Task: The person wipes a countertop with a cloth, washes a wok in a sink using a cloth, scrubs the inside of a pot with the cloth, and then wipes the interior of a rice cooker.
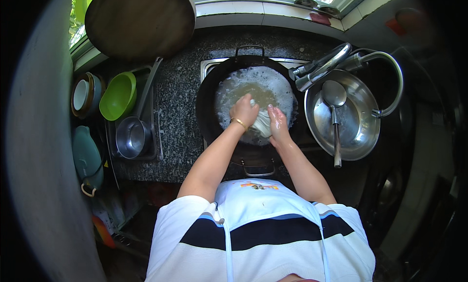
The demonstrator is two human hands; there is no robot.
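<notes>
A large black two-handled wok (207, 99) stands over the sink area in front of me, holding cloudy, foamy water (252, 77). Both my hands are over the water with a wet, pale cloth (261, 124) between them. My left hand (245, 111), with a gold bracelet at the wrist, is closed on the cloth's left upper part. My right hand (278, 124) is wet and lies along the cloth's right side, its fingers fairly straight and pointing away from me; part of its palm side is hidden.
At the right a steel basin (360, 136) holds a large spoon (334, 94) under a chrome faucet (325, 68). On the left are a steel saucepan (131, 137) on a tray, a green plastic bowl (119, 95), stacked bowls (81, 95) and a teal container (87, 154). A round board (140, 22) stands behind.
</notes>
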